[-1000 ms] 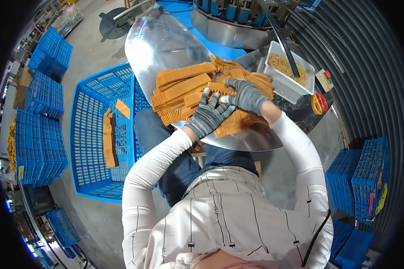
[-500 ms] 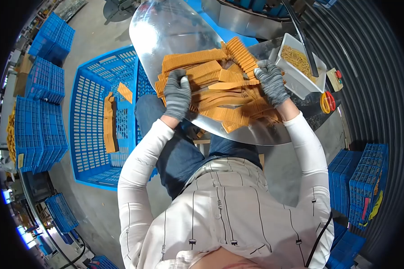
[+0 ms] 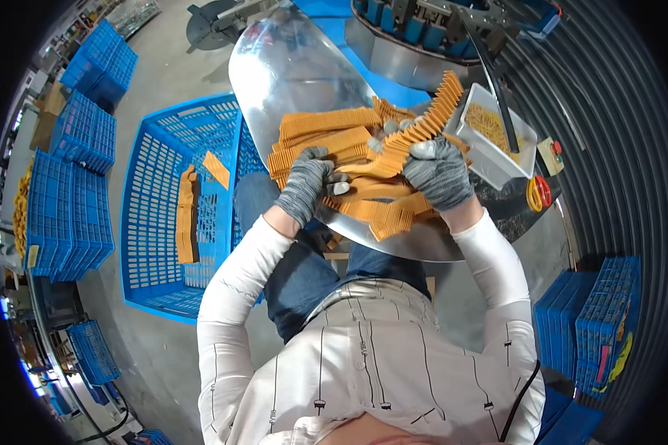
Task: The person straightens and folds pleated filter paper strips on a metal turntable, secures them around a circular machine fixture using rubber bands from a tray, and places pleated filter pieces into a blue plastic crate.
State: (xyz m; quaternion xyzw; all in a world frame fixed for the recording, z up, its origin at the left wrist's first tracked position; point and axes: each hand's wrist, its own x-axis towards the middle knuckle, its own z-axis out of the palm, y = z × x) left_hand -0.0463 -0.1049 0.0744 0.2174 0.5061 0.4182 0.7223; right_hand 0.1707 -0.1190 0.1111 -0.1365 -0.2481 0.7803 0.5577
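A pile of orange ridged strips (image 3: 326, 121) lies on a shiny metal tray (image 3: 297, 55) over my lap. My right hand (image 3: 438, 172), in a grey knit glove, is closed around a bundle of these strips, whose fanned, zigzag end (image 3: 439, 104) sticks up away from me. My gloved left hand (image 3: 308, 182) is at the near left of the pile. Its thumb and fingers pinch the left end of a strip that runs across toward my right hand. Some fingertips are hidden among the strips.
On my left stands a blue crate (image 3: 152, 215) with a few orange strips inside. A white bin (image 3: 523, 152) of yellow rubber bands and red and yellow tape rings (image 3: 539, 193) sit at the right. Machinery (image 3: 401, 52) is ahead; more blue crates (image 3: 70, 211) are stacked farther left.
My right hand has moved left and closed on a bundle, whose ridged end now rises higher and fans out. My left hand has moved slightly right, onto a strip end.
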